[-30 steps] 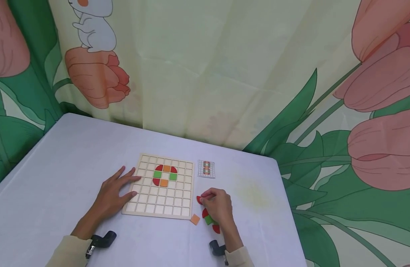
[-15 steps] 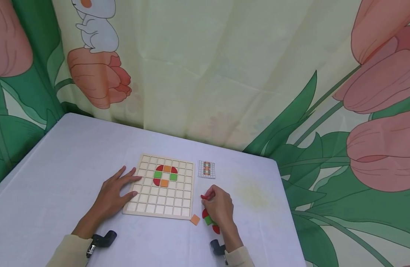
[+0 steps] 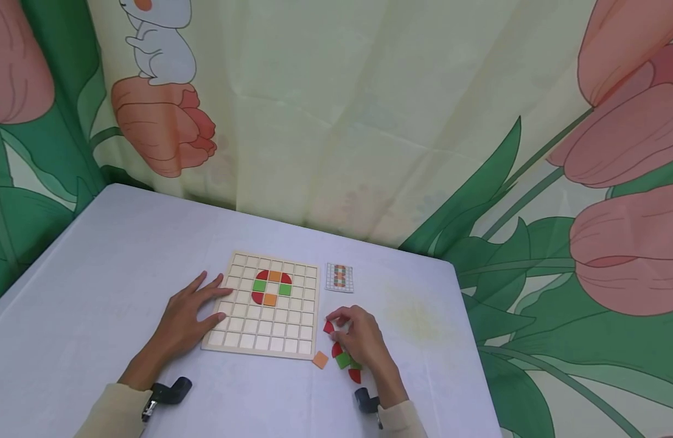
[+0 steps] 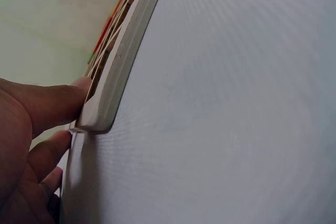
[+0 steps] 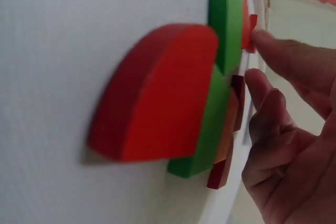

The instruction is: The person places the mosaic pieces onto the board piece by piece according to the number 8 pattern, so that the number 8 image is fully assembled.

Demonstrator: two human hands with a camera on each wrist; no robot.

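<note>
My left hand (image 3: 188,316) rests with fingers spread at the left edge of the wooden grid board (image 3: 238,334); in the left wrist view the thumb (image 4: 58,103) touches the board's edge. Red quarter-circles, green squares and orange squares form a ring on the board. Right of the board, my right hand (image 3: 361,334) holds a red quarter-circle tile (image 3: 328,327) between thumb and index finger, low over the table. Beneath that hand lie loose tiles: a green square (image 3: 343,361), a red quarter-circle (image 3: 355,376) and others, partly hidden.
A small pattern card (image 3: 339,277) lies beyond the right hand, beside the board's upper right corner. One loose orange square (image 3: 320,360) is near the board's lower right corner. A white cloth (image 3: 249,395) covers the table, with a printed curtain (image 3: 336,121) behind.
The red tile has turned between the right fingers, from edge-on to showing its face. The right thumb and index finger have spread apart and the wrist has shifted right. My left hand stays put.
</note>
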